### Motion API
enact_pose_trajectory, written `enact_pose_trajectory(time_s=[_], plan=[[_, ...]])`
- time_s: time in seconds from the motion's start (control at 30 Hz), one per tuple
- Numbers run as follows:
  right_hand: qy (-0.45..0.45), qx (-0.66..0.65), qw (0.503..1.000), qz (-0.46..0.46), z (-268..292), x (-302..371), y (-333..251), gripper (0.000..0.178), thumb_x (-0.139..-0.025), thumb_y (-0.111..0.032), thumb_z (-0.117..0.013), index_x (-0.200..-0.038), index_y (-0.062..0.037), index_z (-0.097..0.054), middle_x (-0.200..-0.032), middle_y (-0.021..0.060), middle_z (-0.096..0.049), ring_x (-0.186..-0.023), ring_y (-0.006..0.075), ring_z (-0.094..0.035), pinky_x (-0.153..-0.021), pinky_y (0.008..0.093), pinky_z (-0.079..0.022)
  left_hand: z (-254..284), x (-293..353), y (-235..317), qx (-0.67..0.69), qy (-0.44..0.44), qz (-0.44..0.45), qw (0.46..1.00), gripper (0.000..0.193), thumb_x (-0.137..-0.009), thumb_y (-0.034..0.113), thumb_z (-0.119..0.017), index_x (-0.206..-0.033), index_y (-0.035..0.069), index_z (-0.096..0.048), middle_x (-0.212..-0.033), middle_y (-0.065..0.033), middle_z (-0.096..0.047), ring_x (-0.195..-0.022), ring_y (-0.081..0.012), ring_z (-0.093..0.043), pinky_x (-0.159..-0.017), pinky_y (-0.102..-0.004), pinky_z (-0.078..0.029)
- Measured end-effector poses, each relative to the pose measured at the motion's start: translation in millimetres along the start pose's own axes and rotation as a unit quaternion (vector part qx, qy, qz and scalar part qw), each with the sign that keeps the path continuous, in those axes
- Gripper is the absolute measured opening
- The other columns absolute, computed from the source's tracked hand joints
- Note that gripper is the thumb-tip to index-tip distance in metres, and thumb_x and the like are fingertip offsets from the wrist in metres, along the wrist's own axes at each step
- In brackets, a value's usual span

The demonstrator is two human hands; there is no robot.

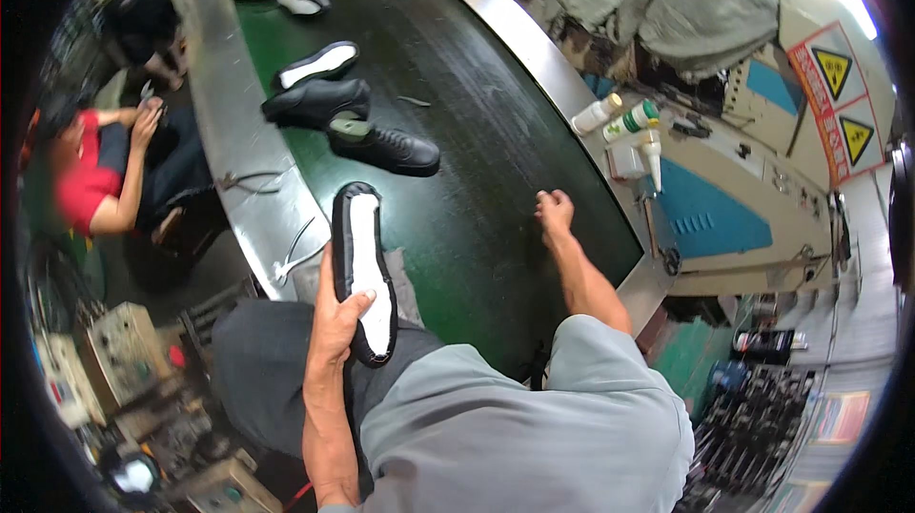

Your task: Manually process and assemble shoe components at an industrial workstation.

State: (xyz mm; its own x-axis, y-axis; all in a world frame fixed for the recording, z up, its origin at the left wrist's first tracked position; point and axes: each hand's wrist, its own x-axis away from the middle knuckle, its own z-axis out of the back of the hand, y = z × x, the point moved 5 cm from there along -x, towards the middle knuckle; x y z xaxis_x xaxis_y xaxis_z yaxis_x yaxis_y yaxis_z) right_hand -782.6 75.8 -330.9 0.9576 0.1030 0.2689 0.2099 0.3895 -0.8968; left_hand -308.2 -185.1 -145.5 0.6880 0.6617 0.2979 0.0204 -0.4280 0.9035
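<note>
My left hand [338,318] is closed round a black shoe upper [345,236], its white underside turned up and its toe pointing away from me. The thumb presses on the white part, near the end closest to me. Out over the dark green conveyor belt [477,256], my right hand [555,215] has its fingers curled together; whatever they may hold is hidden. Beyond the held upper, two black shoes [391,149] lie on the belt, touching each other. Behind them another black upper [324,63] shows its white underside.
Pliers [250,181] and a white-handled tool [286,265] lie on the metal ledge at left. Bottles [629,120] and scissors [665,256] rest on the right ledge, beside a machine [715,217]. More uppers [303,0] lie farther up the belt. A person in red [91,174] sits at left.
</note>
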Motion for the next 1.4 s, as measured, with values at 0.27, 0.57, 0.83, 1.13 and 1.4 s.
enact_pose_trajectory(time_s=[0.27, 0.57, 0.83, 1.13, 1.4], plan=[[0.155, -0.018, 0.984, 0.089, 79.2, -178.3, -60.3, 0.096, -0.086, -0.031, -0.092, -0.158, 0.0104, -0.045, -0.144, 0.0266, -0.065, -0.129, 0.0361, -0.066, -0.113, 0.0438, -0.05, -98.0, -136.1, -105.9, -0.425, -0.07, 0.095, 0.897, 0.111, -0.088, 0.019, -0.081, -0.179, 0.028, -0.018, -0.142, -0.0417, -0.046, -0.127, -0.0573, -0.059, -0.111, -0.0548, -0.052], [0.135, 0.013, 0.981, 0.137, 75.5, -316.4, -98.6, 0.103, -0.081, -0.03, -0.094, -0.162, 0.0067, -0.04, -0.155, 0.0261, -0.058, -0.143, 0.0381, -0.058, -0.121, 0.0445, -0.044, -108.4, -162.5, -169.4, -0.555, -0.087, 0.061, 0.825, 0.114, -0.09, 0.013, -0.08, -0.179, 0.021, -0.011, -0.154, -0.0553, -0.026, -0.132, -0.0705, -0.049, -0.116, -0.0632, -0.045], [0.157, 0.222, 0.912, 0.308, 37.7, -276.4, -141.4, 0.07, -0.088, -0.027, -0.091, -0.143, -0.0013, -0.057, -0.128, 0.0225, -0.074, -0.118, 0.0383, -0.073, -0.102, 0.0484, -0.057, -118.9, -166.4, -176.4, -0.542, -0.105, 0.058, 0.832, 0.115, -0.089, 0.014, -0.082, -0.179, 0.024, -0.01, -0.156, -0.0556, -0.023, -0.134, -0.0708, -0.047, -0.116, -0.0635, -0.045], [-0.093, 0.143, 0.795, 0.582, -141.3, -2.3, -280.5, 0.066, -0.083, -0.008, -0.089, -0.142, 0.0008, -0.061, -0.128, 0.023, -0.073, -0.117, 0.0442, -0.072, -0.101, 0.0486, -0.059, -57.9, -149.6, -140.5, -0.252, -0.109, 0.15, 0.95, 0.112, -0.089, 0.013, -0.081, -0.179, 0.011, -0.014, -0.166, -0.036, -0.039, -0.142, -0.043, -0.057, -0.118, -0.0449, -0.046], [-0.269, 0.164, 0.737, 0.598, -258.7, 122.1, -310.4, 0.08, -0.079, -0.009, -0.089, -0.151, -0.0025, -0.054, -0.139, 0.0245, -0.061, -0.126, 0.0447, -0.066, -0.105, 0.0498, -0.058, 14.1, -64.4, -41.1, 0.129, 0.068, 0.022, 0.989, 0.094, -0.095, 0.002, -0.072, -0.175, 0.002, -0.024, -0.165, -0.0181, -0.048, -0.148, -0.0277, -0.051, -0.123, -0.0404, -0.042]])
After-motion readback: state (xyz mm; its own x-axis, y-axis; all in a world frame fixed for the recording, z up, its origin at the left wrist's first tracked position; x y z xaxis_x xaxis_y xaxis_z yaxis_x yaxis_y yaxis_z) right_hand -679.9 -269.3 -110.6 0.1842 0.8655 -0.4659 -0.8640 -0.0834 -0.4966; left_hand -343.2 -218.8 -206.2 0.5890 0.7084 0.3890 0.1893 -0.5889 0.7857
